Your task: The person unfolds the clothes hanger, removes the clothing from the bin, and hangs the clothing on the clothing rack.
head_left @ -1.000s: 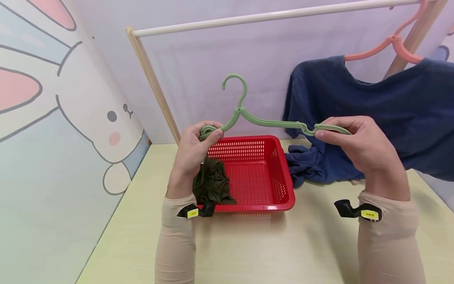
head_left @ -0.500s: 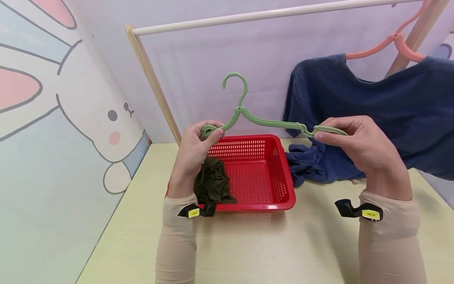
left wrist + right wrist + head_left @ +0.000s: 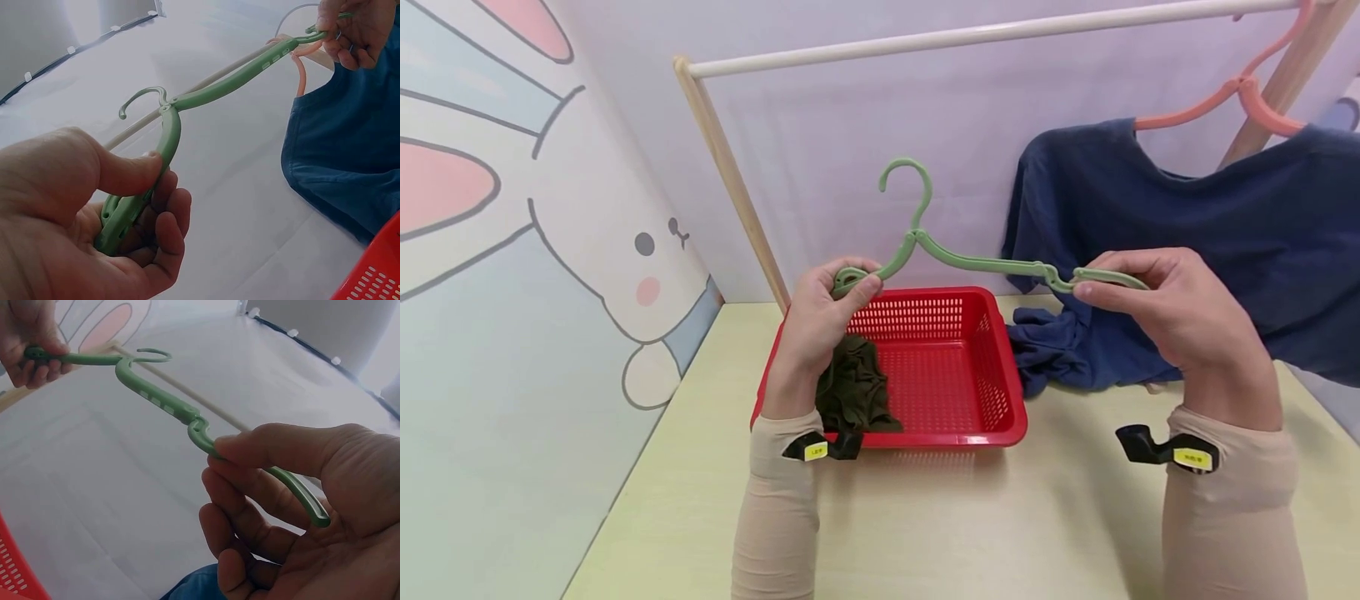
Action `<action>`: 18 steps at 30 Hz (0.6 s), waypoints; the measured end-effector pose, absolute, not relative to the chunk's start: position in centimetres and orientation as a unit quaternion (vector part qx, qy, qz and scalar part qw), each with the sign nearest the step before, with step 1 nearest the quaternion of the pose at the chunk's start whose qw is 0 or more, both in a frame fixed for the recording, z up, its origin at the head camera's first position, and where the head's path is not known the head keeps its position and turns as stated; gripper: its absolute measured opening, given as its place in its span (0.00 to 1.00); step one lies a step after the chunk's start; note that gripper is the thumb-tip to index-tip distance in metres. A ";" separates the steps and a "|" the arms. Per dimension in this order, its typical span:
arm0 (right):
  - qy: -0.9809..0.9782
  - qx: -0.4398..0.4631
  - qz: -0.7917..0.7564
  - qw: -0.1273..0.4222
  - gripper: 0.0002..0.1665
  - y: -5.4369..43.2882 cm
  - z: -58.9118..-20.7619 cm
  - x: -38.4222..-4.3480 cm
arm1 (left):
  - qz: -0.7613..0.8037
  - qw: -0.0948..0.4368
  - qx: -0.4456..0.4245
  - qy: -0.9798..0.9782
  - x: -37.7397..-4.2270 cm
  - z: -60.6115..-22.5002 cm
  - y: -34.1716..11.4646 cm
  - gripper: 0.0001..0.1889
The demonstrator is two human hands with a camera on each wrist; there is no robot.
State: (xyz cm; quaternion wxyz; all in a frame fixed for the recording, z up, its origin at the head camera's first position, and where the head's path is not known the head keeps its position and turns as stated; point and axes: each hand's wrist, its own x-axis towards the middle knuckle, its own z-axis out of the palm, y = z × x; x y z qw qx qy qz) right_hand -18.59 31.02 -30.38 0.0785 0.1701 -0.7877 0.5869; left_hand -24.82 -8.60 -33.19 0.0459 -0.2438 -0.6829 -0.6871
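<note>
A green folding clothes hanger (image 3: pixel 985 264) is held up over the red basket by both hands, its hook pointing upward. My left hand (image 3: pixel 814 329) grips the arm on its side, which is folded back on itself, as the left wrist view shows the thumb (image 3: pixel 134 172) pressing along it. The other arm stretches out to the right, jointed near its end. My right hand (image 3: pixel 1187 312) pinches that end piece between thumb (image 3: pixel 269 447) and fingers. Inside the basket (image 3: pixel 917 439), a dark green cloth garment (image 3: pixel 857 387) lies bunched on the left.
Behind stands a rack with a white rail (image 3: pixel 925 39) and wooden posts (image 3: pixel 730 171). A navy shirt (image 3: pixel 1180 225) hangs at the right on a coral hanger (image 3: pixel 1195 108), with its lower part bunched on the table (image 3: pixel 1000 525). A wall with a painted rabbit is at the left.
Both hands and the green hanger appear very slightly further right and lower in the head view, as does the background. The hold on the hanger and its shape look the same.
</note>
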 end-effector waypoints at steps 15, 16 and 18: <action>-0.790 0.172 0.583 0.079 0.10 31.1 -30.4 -19.0 | -0.680 0.047 -0.244 -0.689 -24.8 -33.1 -8.7 0.09; -0.795 0.167 0.577 0.081 0.10 31.1 -30.4 -19.0 | -0.678 0.046 -0.243 -0.692 -24.9 -33.1 -8.8 0.09; -0.809 0.156 0.561 0.086 0.11 31.1 -30.5 -19.0 | -0.676 0.043 -0.241 -0.695 -24.9 -33.1 -8.8 0.09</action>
